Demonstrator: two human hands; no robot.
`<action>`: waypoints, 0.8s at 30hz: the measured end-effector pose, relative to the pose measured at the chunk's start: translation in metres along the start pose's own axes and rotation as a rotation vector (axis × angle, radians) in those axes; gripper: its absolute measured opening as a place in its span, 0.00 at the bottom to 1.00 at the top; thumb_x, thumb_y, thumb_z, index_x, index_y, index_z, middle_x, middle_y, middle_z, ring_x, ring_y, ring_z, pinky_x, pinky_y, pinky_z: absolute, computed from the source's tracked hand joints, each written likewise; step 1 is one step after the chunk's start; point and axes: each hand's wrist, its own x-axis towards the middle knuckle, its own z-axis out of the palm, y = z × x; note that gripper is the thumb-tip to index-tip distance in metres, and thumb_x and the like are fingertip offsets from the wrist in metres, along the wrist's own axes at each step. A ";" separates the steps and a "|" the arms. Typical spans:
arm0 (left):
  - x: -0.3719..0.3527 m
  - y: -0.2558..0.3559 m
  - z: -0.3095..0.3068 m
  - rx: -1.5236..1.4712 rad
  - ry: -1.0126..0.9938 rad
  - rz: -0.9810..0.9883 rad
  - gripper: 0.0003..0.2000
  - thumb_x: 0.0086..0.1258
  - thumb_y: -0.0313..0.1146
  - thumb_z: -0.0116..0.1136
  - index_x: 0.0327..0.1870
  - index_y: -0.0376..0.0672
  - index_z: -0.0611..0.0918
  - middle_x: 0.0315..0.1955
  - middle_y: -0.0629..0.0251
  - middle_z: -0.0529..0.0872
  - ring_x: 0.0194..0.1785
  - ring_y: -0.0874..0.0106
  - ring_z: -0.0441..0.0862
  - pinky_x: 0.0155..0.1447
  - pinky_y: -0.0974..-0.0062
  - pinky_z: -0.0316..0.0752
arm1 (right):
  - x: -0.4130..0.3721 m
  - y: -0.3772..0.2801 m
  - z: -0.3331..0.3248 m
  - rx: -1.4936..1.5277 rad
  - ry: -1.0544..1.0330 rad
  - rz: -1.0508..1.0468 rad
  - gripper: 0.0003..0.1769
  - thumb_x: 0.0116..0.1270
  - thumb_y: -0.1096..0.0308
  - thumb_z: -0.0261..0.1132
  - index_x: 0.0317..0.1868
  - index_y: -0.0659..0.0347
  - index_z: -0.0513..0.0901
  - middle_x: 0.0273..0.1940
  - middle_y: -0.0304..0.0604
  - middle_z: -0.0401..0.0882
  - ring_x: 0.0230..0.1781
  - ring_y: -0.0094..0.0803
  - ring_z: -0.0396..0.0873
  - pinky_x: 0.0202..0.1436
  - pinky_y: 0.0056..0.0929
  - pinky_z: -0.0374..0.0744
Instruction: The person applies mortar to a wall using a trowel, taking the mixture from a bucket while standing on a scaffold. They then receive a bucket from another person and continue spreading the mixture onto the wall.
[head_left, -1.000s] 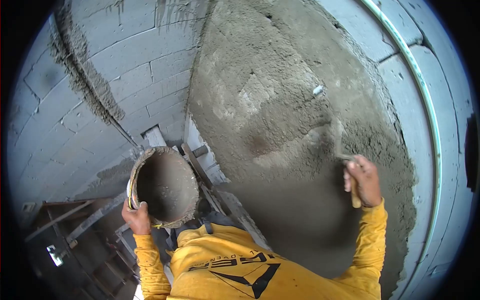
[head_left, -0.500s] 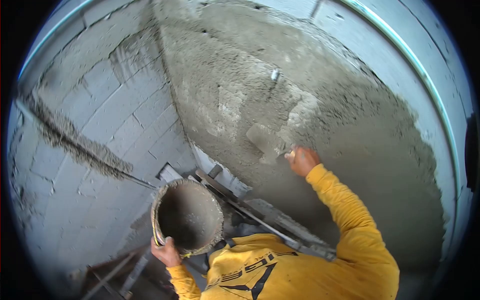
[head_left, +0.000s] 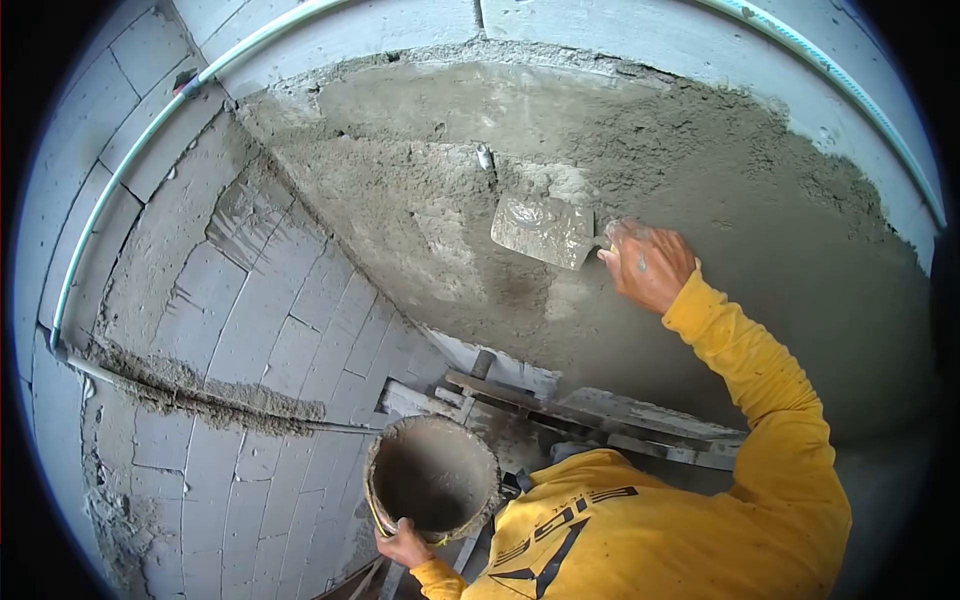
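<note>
A flat trowel (head_left: 543, 231) with wet, shiny mortar on its blade is gripped by the handle in my right hand (head_left: 652, 262). Its blade is at the wall covered in grey mortar (head_left: 400, 205); whether it touches cannot be told. Low in the view, my left hand (head_left: 405, 545) holds the rim of a round, mortar-crusted bucket (head_left: 436, 475). The bucket's mouth faces me, and its inside is dark grey. My fingers wrap the rim at its lower left side.
A short pipe stub (head_left: 485, 157) sticks out of the mortared wall. Pale blocks (head_left: 290, 350) form the left wall, with a mortar-filled channel (head_left: 215, 395) across it. A light pipe (head_left: 110, 175) curves along the top and left. Wooden planks (head_left: 520, 395) lie below the wall.
The camera view has shifted, so the wall and bucket appear lower and further right. My right hand has turned the trowel, and its blade now sits closer to the pipe stub.
</note>
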 end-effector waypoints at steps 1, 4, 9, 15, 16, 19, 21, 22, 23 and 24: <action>-0.001 0.002 -0.001 0.014 0.005 0.011 0.12 0.50 0.20 0.57 0.37 0.31 0.78 0.29 0.70 0.75 0.30 0.76 0.69 0.35 0.77 0.68 | 0.002 -0.005 -0.006 -0.017 0.004 -0.008 0.14 0.68 0.60 0.68 0.43 0.64 0.84 0.41 0.52 0.88 0.32 0.51 0.85 0.36 0.47 0.82; -0.001 0.008 -0.004 0.102 0.017 0.015 0.11 0.49 0.21 0.58 0.36 0.31 0.77 0.29 0.70 0.74 0.29 0.75 0.68 0.35 0.75 0.68 | 0.003 -0.018 -0.009 0.055 -0.073 -0.043 0.16 0.68 0.61 0.68 0.45 0.67 0.85 0.37 0.56 0.86 0.30 0.51 0.85 0.37 0.47 0.83; 0.001 0.011 0.000 0.137 0.012 0.054 0.12 0.49 0.23 0.59 0.36 0.31 0.77 0.29 0.69 0.74 0.30 0.74 0.69 0.36 0.74 0.69 | 0.017 -0.069 -0.019 0.744 -0.487 -0.112 0.18 0.74 0.55 0.63 0.47 0.63 0.85 0.28 0.48 0.84 0.26 0.35 0.84 0.35 0.38 0.83; 0.004 0.016 0.009 0.157 -0.024 0.003 0.12 0.49 0.24 0.60 0.36 0.30 0.76 0.28 0.68 0.74 0.30 0.73 0.69 0.36 0.73 0.69 | 0.053 -0.055 0.038 1.292 -1.017 0.024 0.21 0.76 0.53 0.64 0.51 0.65 0.84 0.30 0.42 0.83 0.22 0.27 0.78 0.29 0.25 0.78; 0.003 0.014 0.012 0.132 -0.039 0.020 0.12 0.49 0.24 0.60 0.36 0.31 0.76 0.28 0.68 0.74 0.30 0.73 0.69 0.36 0.73 0.69 | 0.044 -0.042 0.060 1.164 -0.692 0.071 0.19 0.77 0.54 0.63 0.50 0.65 0.83 0.29 0.41 0.82 0.20 0.25 0.76 0.28 0.24 0.76; 0.006 0.018 0.011 0.163 -0.060 0.061 0.11 0.50 0.23 0.60 0.36 0.32 0.77 0.28 0.68 0.74 0.30 0.74 0.69 0.36 0.72 0.70 | -0.034 0.005 0.053 1.060 -0.205 0.424 0.22 0.77 0.51 0.61 0.34 0.64 0.77 0.20 0.40 0.73 0.18 0.29 0.69 0.29 0.31 0.74; 0.006 0.013 0.021 0.096 -0.044 0.143 0.11 0.52 0.23 0.60 0.36 0.32 0.77 0.28 0.68 0.74 0.30 0.74 0.68 0.37 0.72 0.70 | -0.081 0.005 0.009 1.115 -0.244 0.558 0.19 0.74 0.54 0.64 0.42 0.67 0.80 0.25 0.48 0.79 0.21 0.37 0.76 0.34 0.34 0.77; 0.005 0.011 0.024 0.146 0.005 0.226 0.10 0.52 0.23 0.60 0.36 0.32 0.77 0.28 0.68 0.74 0.30 0.74 0.68 0.36 0.72 0.70 | -0.107 0.010 0.017 0.969 -0.282 0.538 0.19 0.72 0.56 0.65 0.46 0.68 0.80 0.28 0.52 0.81 0.26 0.43 0.80 0.37 0.37 0.78; 0.005 0.013 0.028 0.178 -0.063 0.219 0.10 0.53 0.23 0.60 0.36 0.32 0.77 0.28 0.68 0.74 0.31 0.74 0.69 0.37 0.72 0.70 | -0.116 0.012 0.021 0.870 -0.307 0.487 0.19 0.71 0.57 0.66 0.48 0.68 0.80 0.31 0.55 0.82 0.30 0.48 0.82 0.39 0.40 0.79; 0.009 0.017 0.031 0.203 -0.129 0.210 0.11 0.53 0.23 0.61 0.37 0.32 0.77 0.28 0.68 0.75 0.31 0.74 0.69 0.37 0.72 0.71 | -0.126 0.014 0.025 0.770 -0.328 0.437 0.20 0.70 0.58 0.67 0.51 0.68 0.79 0.33 0.58 0.83 0.34 0.54 0.84 0.41 0.43 0.80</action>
